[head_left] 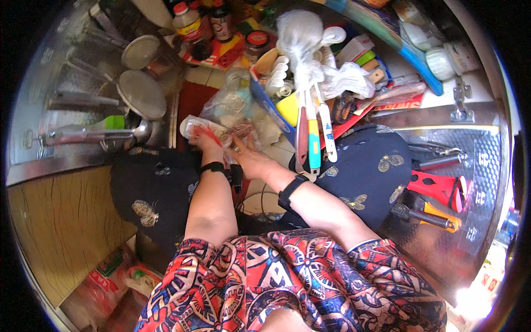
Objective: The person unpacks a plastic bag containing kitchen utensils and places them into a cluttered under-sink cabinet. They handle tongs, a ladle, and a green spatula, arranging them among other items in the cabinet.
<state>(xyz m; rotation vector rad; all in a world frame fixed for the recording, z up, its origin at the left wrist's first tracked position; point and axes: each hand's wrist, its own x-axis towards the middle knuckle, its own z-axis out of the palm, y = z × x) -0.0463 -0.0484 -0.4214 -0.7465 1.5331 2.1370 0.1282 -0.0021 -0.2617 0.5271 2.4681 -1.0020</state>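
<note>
My left hand (pixel 205 139) is closed on a bundle in clear plastic with red strips (pixel 213 133), beside a pale, plastic-wrapped item (pixel 193 123). Close on its right, my right hand (pixel 250 157) has its fingers spread against a clear plastic bag with brownish contents (pixel 245 129); whether it grips the bag is unclear. Just beyond both hands lies a crumpled clear plastic bag (pixel 230 101). Black bands circle both wrists.
A blue bin (pixel 271 112) with plastic-wrapped utensils stands at my right knee, several handles (pixel 313 141) jutting towards me. Bottles (pixel 188 25) and a red-lidded jar (pixel 257 40) stand beyond. Open cabinet doors with hanging utensils flank me, including a ladle (pixel 141 130) and a red grater-like tool (pixel 439 189).
</note>
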